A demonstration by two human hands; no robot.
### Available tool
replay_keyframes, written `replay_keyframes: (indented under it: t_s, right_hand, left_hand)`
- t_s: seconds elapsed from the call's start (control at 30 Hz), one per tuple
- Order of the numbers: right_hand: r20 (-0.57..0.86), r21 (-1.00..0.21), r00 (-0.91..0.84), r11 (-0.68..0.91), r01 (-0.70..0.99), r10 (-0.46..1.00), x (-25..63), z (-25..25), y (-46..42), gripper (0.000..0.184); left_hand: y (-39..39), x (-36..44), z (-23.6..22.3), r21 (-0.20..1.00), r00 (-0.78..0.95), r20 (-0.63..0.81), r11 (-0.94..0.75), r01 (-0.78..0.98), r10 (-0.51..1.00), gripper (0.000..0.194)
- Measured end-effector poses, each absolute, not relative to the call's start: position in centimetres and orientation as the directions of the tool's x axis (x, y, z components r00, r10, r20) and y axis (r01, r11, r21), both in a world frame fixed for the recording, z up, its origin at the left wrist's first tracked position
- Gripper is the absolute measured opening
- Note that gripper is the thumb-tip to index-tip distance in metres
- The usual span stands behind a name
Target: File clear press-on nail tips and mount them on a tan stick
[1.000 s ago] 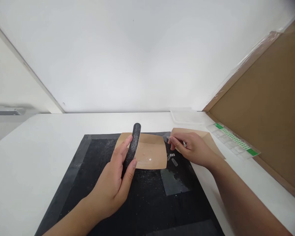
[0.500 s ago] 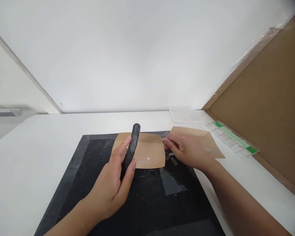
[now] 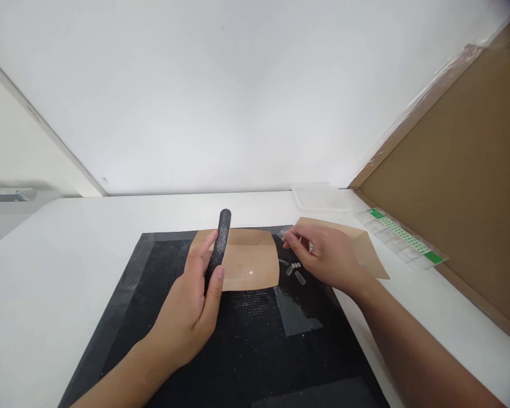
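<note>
My left hand (image 3: 195,303) grips a dark, round-ended nail file (image 3: 222,235), dusted with pale powder, between thumb and fingers. It is tilted up over a brown paper sheet (image 3: 259,249) that carries a small white piece (image 3: 251,272) and several tiny bits. To the right, the fingers of my right hand (image 3: 318,249) are pinched above the black mat; a faint translucent edge shows at the fingertips, too small to name. Just below them lie clear elongated pieces that look like nail tips (image 3: 300,277), small whitish pieces (image 3: 296,265) and a thin stick (image 3: 284,262).
Under everything lies a black mat (image 3: 255,351) on a white table (image 3: 38,272). A second brown sheet (image 3: 368,252) lies behind my right hand. At the right are a clear compartment box with a green label (image 3: 403,235) and a cardboard panel (image 3: 459,187); a clear tray (image 3: 323,198) stands at the back.
My left hand, the nail file and the brown sheet have shifted slightly left, showing the thin stick beside the sheet. My right hand's fingertips have risen a little away from the sheet.
</note>
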State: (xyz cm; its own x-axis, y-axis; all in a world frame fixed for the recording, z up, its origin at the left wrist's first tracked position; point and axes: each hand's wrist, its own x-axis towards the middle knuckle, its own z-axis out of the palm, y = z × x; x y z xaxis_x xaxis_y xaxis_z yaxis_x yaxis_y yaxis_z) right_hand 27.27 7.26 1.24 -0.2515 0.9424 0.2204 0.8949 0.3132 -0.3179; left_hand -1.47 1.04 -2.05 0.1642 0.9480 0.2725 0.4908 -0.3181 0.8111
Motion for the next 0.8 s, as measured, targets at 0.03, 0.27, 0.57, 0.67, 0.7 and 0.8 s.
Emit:
replay_keyframes:
  t_s: [0.03,0.27,0.57,0.67,0.7,0.8]
  right_hand:
    - [0.221,-0.31,-0.241,0.302,0.901,0.945,27.3,1.4,7.3,0.045]
    - [0.098,-0.392,-0.296,0.31,0.866,0.95,27.4,1.6,7.2,0.042]
    - [0.005,-0.245,-0.377,0.366,0.898,0.926,26.5,1.0,6.5,0.037]
    - [-0.019,-0.203,-0.373,0.362,0.91,0.927,26.3,1.3,6.3,0.035]
    - [-0.025,-0.192,-0.371,0.359,0.913,0.928,26.3,1.4,6.3,0.036]
    - [-0.028,-0.168,-0.36,0.351,0.921,0.932,26.2,1.5,6.4,0.037]
  left_hand:
    - [1.0,-1.5,-2.1,0.807,0.162,0.276,-0.32,0.497,0.947,0.062]
    - [0.8,-1.5,-1.7,0.804,0.194,0.285,-0.344,0.484,0.939,0.062]
    - [0.9,-1.4,-1.8,0.809,0.208,0.306,-0.369,0.458,0.929,0.063]
    - [0.9,-1.4,-1.8,0.797,0.205,0.317,-0.377,0.471,0.926,0.064]
    - [0.9,-1.4,-1.8,0.796,0.202,0.317,-0.376,0.475,0.927,0.064]
    - [0.9,-1.4,-1.8,0.797,0.199,0.319,-0.376,0.473,0.927,0.064]
